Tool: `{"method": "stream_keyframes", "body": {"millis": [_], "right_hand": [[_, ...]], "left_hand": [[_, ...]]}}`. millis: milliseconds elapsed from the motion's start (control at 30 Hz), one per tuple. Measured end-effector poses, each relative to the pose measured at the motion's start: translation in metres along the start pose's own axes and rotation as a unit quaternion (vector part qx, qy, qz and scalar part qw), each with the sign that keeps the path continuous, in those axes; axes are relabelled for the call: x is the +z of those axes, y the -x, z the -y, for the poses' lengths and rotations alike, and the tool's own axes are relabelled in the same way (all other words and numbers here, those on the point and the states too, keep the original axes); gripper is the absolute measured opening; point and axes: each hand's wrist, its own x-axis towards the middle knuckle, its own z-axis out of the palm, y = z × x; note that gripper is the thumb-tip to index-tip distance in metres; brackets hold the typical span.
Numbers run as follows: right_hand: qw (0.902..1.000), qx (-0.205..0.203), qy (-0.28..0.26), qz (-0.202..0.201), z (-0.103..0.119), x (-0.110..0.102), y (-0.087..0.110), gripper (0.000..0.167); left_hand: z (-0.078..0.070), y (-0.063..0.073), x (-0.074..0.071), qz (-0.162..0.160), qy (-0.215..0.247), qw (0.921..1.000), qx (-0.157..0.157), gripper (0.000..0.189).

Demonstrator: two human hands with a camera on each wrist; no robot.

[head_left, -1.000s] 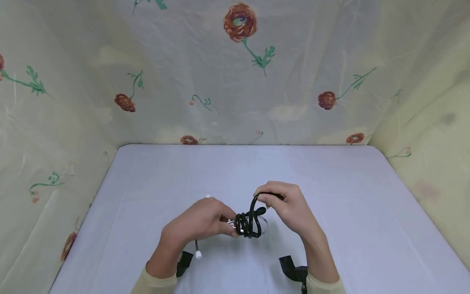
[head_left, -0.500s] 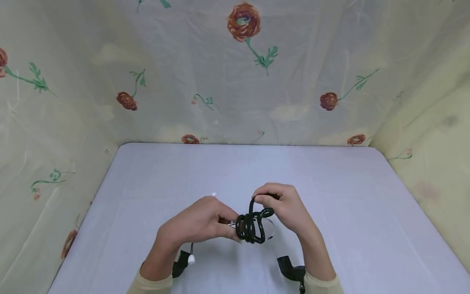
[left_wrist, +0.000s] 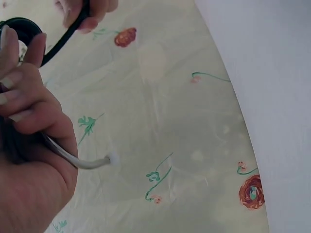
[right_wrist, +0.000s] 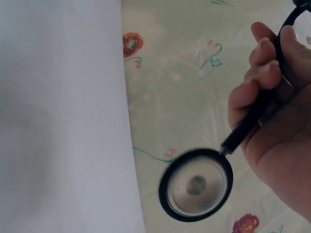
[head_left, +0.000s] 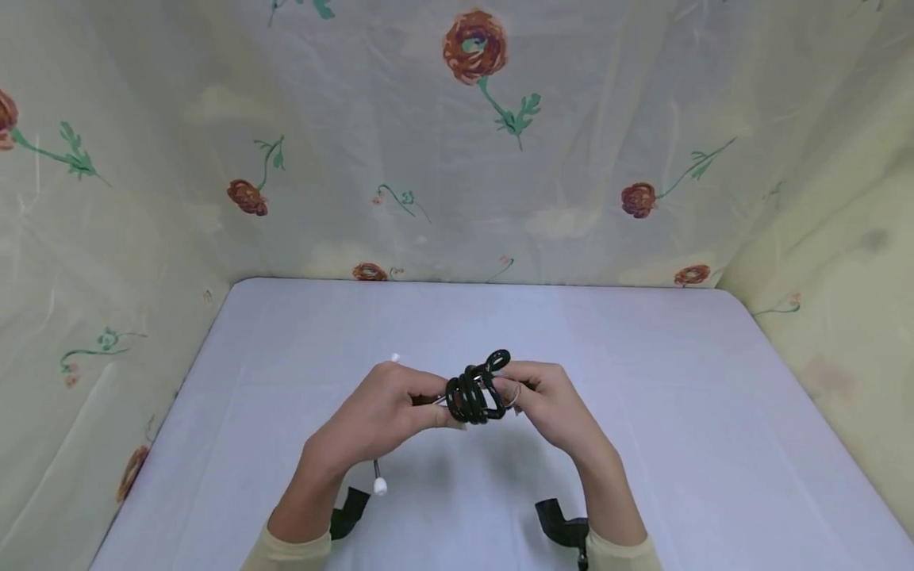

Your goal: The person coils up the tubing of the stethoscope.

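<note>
A stethoscope is held in both hands above the table. My left hand [head_left: 389, 408] grips its metal ear tubes, and black tubing [head_left: 467, 394] is wound round them in several turns. One white ear tip [head_left: 380, 485] sticks out below that hand. In the left wrist view a bent metal ear tube [left_wrist: 73, 161] emerges from the palm. My right hand [head_left: 557, 408] is close beside the coil, its fingers curled round the tubing's free end. The round chest piece [right_wrist: 197, 185] hangs beyond the right palm in the right wrist view; the head view hides it.
A white-covered table [head_left: 685, 381] lies under the hands. Flower-printed sheeting [head_left: 343, 143] rises along its back and sides. Black wrist mounts [head_left: 560, 523] are below both forearms.
My left hand and the coil have moved up and slightly left in the head view. The strand that stretched up to the right hand now lies nearer the coil, with a small loop on top.
</note>
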Motion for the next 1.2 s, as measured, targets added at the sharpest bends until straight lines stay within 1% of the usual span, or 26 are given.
{"method": "stream_keyframes", "body": {"millis": [133, 233, 367, 433, 500, 633, 767, 833, 900, 933, 1000, 1067, 1133, 1200], "right_hand": [[0.9995, 0.013, 0.006, 0.027, 0.000, 0.002, 0.000, 0.017], [0.9984, 0.026, 0.014, 0.048, 0.000, 0.002, -0.001, 0.018], [0.9967, 0.039, 0.024, 0.068, 0.002, 0.001, 0.001, 0.019], [0.9958, 0.038, 0.028, 0.079, 0.003, 0.001, 0.002, 0.018], [0.9950, 0.035, 0.027, 0.089, 0.005, 0.002, 0.002, 0.018], [0.9943, 0.027, 0.022, 0.101, 0.009, 0.006, 0.003, 0.017], [0.9944, 0.017, -0.013, 0.104, 0.013, 0.007, 0.004, 0.016], [0.9927, 0.006, -0.041, 0.114, 0.014, 0.006, 0.005, 0.012], [0.9882, -0.010, -0.075, 0.134, 0.014, 0.004, 0.007, 0.007], [0.9850, -0.021, -0.089, 0.147, 0.014, 0.003, 0.008, 0.007], [0.9775, -0.039, -0.115, 0.172, 0.014, 0.002, 0.009, 0.013], [0.9707, -0.053, -0.139, 0.189, 0.013, 0.000, 0.011, 0.018], [0.9670, -0.058, -0.158, 0.191, 0.014, 0.000, 0.012, 0.022], [0.9694, -0.058, -0.161, 0.176, 0.014, 0.000, 0.012, 0.023]], "left_hand": [[0.001, -0.001, -0.001, -0.041, -0.026, 0.9986, -0.022, 0.005], [0.003, -0.001, -0.004, -0.081, -0.045, 0.9949, -0.040, 0.006], [0.009, -0.001, -0.011, -0.142, -0.070, 0.9852, -0.066, 0.004], [0.013, -0.001, -0.013, -0.164, -0.085, 0.9796, -0.080, 0.006], [0.017, -0.002, -0.012, -0.176, -0.104, 0.9744, -0.093, 0.008], [0.023, -0.007, -0.008, -0.180, -0.149, 0.9666, -0.106, 0.013], [0.026, -0.010, -0.003, -0.173, -0.178, 0.9619, -0.115, 0.014], [0.026, -0.011, -0.001, -0.166, -0.183, 0.9616, -0.119, 0.012], [0.025, -0.011, 0.002, -0.158, -0.189, 0.9621, -0.118, 0.012], [0.024, -0.012, 0.003, -0.155, -0.190, 0.9627, -0.115, 0.011], [0.023, -0.012, 0.005, -0.150, -0.193, 0.9637, -0.108, 0.012], [0.022, -0.013, 0.007, -0.148, -0.197, 0.9641, -0.100, 0.013], [0.021, -0.013, 0.009, -0.151, -0.200, 0.9636, -0.093, 0.014], [0.019, -0.014, 0.011, -0.154, -0.203, 0.9631, -0.088, 0.015]]}}
